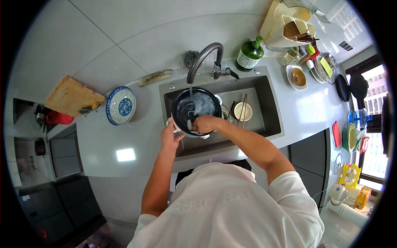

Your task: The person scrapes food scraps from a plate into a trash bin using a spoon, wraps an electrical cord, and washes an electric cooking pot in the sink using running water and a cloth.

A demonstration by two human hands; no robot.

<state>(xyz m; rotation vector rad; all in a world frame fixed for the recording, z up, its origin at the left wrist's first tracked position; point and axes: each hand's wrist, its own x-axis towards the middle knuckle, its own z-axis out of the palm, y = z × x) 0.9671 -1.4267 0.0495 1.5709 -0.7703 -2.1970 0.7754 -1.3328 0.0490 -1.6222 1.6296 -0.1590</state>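
Under the running faucet, a dark-lined pot with pale handles is held over the left part of the sink. Water falls into it, and foamy water shows inside. My left hand grips the pot's near-left side. Inside the near part of the pot is my right hand, its fingers curled; what they hold, if anything, is hidden. Right of the pot, a cream bowl lies in the sink with a pair of chopsticks across it.
Left of the sink stands a blue-and-white bowl, near a wooden cutting board. Behind the sink are a green pump bottle and a dark scrubber. Stacked plates and a small brown bowl sit on the right counter.
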